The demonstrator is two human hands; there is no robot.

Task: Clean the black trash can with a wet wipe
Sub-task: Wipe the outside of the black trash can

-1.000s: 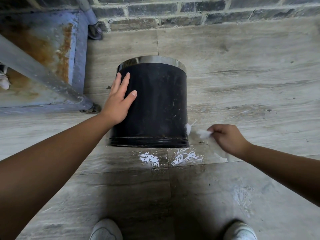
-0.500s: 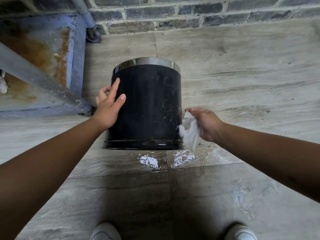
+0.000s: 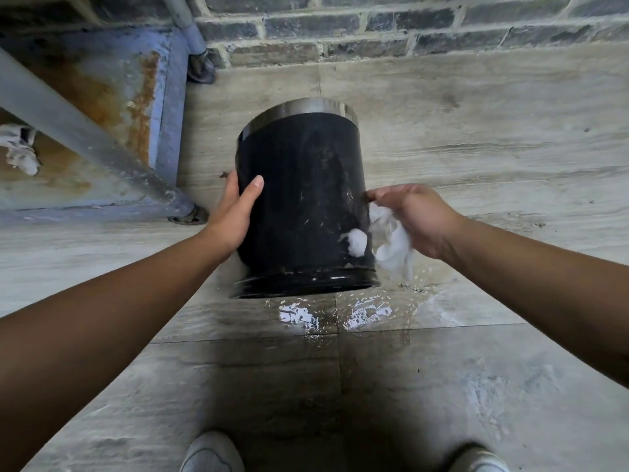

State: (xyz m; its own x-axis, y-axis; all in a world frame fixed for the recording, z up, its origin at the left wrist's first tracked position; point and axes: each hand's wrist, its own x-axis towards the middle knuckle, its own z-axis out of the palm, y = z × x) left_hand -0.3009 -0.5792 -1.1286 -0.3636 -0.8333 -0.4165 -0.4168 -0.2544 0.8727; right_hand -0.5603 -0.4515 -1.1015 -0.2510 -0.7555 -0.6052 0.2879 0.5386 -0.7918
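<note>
Upper left of frame: a rusted blue frame (image 3: pixel 102 107) with a grey bar (image 3: pixel 85 137) across it, not involved.

Centre: the can (image 3: pixel 303 202) stands on the floor (image 3: pixel 476 131), long axis upright and tipped slightly away from the viewer, chrome rim toward the brick wall (image 3: pixel 374 25). Its side shows scuffs and a white smear or scrap low on the right; which of the two cannot be told.

Left hand (image 3: pixel 235 212): fingers wrapped around the can's left flank, thumb laid on the front face, bracing it. It pinches nothing.

Right hand (image 3: pixel 415 216): just beside the can's right flank, fingertips at or touching the wall. The wipe (image 3: pixel 391 247) is bunched loosely under the palm and hangs below; fingers partly curled around it.

Judgement: the can lies directly left of the wipe hand, which is the nearer for wiping. The next stroke runs along the upright wall, with the left hand resisting the push.

Lower centre: wet patches (image 3: pixel 299 315) on the floor in front of the can; slip risk.
</note>
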